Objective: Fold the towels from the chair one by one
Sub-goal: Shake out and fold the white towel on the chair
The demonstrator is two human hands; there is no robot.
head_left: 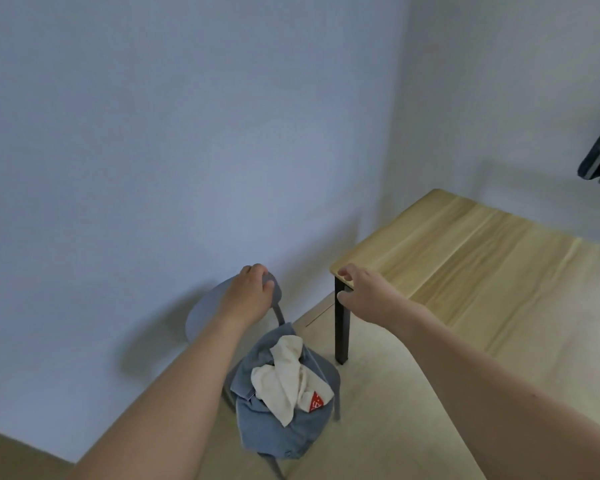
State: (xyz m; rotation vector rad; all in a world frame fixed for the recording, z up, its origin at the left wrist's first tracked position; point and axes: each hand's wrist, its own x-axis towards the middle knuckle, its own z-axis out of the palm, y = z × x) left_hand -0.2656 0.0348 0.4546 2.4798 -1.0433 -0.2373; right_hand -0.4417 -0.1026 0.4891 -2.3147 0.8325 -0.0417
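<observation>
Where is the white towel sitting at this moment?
In the head view, the white towel lies crumpled on the blue towel on the chair seat, bottom centre, below the left hand on the chair's backrest.

Towels (284, 382) heaped on chair (205, 306) seat; table (482, 258) right of chair, wall behind.

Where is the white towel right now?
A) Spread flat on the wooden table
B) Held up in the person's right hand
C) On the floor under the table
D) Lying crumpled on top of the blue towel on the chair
D: the white towel lies bunched on the blue towel that covers the seat of the chair, and neither hand touches it.
</observation>
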